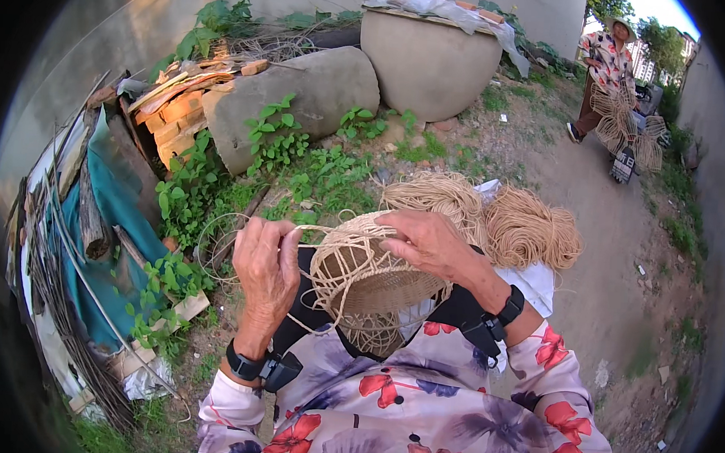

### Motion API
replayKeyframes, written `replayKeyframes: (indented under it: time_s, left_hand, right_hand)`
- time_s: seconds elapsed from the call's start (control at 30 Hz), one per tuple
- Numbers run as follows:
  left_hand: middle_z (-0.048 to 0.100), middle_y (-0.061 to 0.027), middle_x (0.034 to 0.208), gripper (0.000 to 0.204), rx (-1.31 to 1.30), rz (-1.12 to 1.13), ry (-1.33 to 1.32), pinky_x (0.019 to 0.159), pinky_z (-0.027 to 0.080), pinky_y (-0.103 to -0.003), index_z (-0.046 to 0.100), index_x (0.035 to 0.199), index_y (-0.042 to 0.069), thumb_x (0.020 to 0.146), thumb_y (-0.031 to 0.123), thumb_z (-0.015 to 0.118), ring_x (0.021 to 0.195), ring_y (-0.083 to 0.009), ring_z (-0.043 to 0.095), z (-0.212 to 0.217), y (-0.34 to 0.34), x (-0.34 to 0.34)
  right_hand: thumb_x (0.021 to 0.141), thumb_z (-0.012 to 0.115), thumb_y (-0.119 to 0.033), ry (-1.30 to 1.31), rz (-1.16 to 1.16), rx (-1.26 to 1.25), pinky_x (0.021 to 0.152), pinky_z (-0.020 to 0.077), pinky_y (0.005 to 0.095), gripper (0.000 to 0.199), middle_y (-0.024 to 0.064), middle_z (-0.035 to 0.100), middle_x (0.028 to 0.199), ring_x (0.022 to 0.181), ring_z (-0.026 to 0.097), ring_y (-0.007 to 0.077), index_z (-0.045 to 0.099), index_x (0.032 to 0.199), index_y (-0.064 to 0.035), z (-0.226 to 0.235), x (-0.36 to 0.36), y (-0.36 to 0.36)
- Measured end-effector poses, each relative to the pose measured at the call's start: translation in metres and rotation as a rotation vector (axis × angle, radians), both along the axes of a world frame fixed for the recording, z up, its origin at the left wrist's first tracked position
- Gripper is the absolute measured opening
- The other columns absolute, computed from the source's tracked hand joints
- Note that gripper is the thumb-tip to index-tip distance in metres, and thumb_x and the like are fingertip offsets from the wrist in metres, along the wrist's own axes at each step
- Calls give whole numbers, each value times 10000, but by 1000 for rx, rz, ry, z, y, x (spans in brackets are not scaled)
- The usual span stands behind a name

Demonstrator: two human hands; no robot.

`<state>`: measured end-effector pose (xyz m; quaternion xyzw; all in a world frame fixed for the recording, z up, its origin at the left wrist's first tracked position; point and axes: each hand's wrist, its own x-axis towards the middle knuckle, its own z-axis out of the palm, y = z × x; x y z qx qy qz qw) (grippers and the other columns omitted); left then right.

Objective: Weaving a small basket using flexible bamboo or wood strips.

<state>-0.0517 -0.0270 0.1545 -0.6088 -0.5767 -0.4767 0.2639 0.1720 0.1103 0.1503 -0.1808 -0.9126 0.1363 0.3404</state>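
My left hand (pixel 266 262) is closed around one thin straw strand (pixel 313 232), pinched between the fingers. My right hand (pixel 427 242) lies half open on top of the one woven basket (pixel 368 280), fingers curved over its rim. The basket sits on my lap, between both hands. At 1 o'clock of it I count two bundles of straw (pixel 494 221), touching each other. Farther, at 12 o'clock, two big stone jars (pixel 428 62). At 2 o'clock, far away, one person (pixel 604 71) carries woven pieces.
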Motion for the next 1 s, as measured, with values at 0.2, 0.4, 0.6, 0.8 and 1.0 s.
replayKeyframes:
  time_s: [0.2,0.4,0.6,0.8,1.0]
  left_hand:
    - [648,-171,1086,309,-467,-408,-834,652,513,-344,597,1168,51,922,238,615,714,-283,621,-13,10,-24]
    - [658,-170,987,188,-446,-285,-144,710,507,-434,638,1054,68,912,188,611,807,-381,636,-66,25,-20]
    - [617,-192,804,125,-473,-266,67,665,490,-459,602,864,11,898,131,608,758,-382,624,-72,8,-31]
    - [597,-217,704,244,-456,610,-54,586,471,-493,584,831,26,989,192,503,660,-416,608,-155,-118,-237]
    - [668,-200,929,206,-999,710,-99,719,531,-465,675,1006,91,846,221,669,836,-379,662,-187,-152,-228]
  right_hand:
    - [871,599,-158,-222,98,232,681,486,443,142,125,565,793,770,591,333,593,826,-24,-26,-19,10]
    - [803,640,-170,38,170,483,628,456,394,105,64,492,773,774,526,247,593,795,-77,43,-56,-38]
    - [798,685,-212,0,206,489,672,452,365,202,43,529,860,828,538,229,649,969,-111,36,-56,-52]
    - [834,658,-137,152,-102,109,752,492,381,311,114,623,950,857,617,274,633,1125,-29,23,25,-11]
    - [865,620,-71,177,-301,-179,687,493,338,125,119,661,852,765,636,231,684,951,-6,-19,76,8]
